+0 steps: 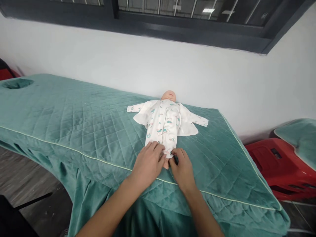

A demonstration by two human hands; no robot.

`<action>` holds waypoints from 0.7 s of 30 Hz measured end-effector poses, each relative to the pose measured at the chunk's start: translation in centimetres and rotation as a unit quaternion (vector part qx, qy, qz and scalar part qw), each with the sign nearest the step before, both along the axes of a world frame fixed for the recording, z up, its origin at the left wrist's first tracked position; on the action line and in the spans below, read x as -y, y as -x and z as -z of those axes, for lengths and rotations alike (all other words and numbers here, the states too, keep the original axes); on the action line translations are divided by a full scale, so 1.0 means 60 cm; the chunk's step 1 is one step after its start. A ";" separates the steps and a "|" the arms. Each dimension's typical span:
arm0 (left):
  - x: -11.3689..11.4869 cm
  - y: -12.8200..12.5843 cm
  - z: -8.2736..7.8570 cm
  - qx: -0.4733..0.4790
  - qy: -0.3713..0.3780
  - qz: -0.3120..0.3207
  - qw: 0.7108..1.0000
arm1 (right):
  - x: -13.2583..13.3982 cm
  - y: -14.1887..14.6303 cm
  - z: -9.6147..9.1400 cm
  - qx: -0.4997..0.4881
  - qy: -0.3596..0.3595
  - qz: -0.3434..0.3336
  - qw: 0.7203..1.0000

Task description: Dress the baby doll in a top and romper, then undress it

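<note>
A baby doll [169, 95] lies on its back with its head toward the wall. White printed baby trousers [161, 123] cover its body and legs, over a white shirt [189, 122] whose front panels spread out to both sides and whose sleeves stretch outward. My left hand [149, 161] is closed on the lower trouser leg, its fingertips resting on the cloth. Beside the doll's bare foot [166, 163], my right hand [182, 166] pinches the trouser cuff between thumb and fingers. The doll's other foot is hidden by my left hand or the cloth.
The doll lies near the right end of a massage bed with a green quilted cover [98, 115] and a face hole [17, 83] at far left. A white wall [98, 59] borders the back, below a dark window frame [187, 29]. A red plastic stool [276, 164] stands right.
</note>
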State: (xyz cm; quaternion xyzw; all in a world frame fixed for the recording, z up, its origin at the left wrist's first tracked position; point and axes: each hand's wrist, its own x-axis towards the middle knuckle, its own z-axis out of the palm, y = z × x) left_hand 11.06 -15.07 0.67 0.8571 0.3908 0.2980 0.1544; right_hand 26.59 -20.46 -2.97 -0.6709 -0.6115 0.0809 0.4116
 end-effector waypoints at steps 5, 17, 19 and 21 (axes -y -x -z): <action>0.011 -0.001 -0.016 0.034 0.045 0.002 0.998 | 0.017 0.004 -0.050 -0.042 -0.048 -0.068 0.996; 0.023 0.008 -0.027 0.142 0.080 0.002 0.987 | 0.049 0.008 -0.049 -0.021 -0.059 -0.045 0.997; 0.024 0.012 -0.021 0.114 0.047 0.018 0.992 | 0.046 0.008 -0.037 -0.011 -0.041 -0.032 0.999; 0.026 0.018 -0.012 0.074 0.001 0.038 0.997 | 0.048 0.010 -0.029 -0.012 -0.017 -0.034 0.999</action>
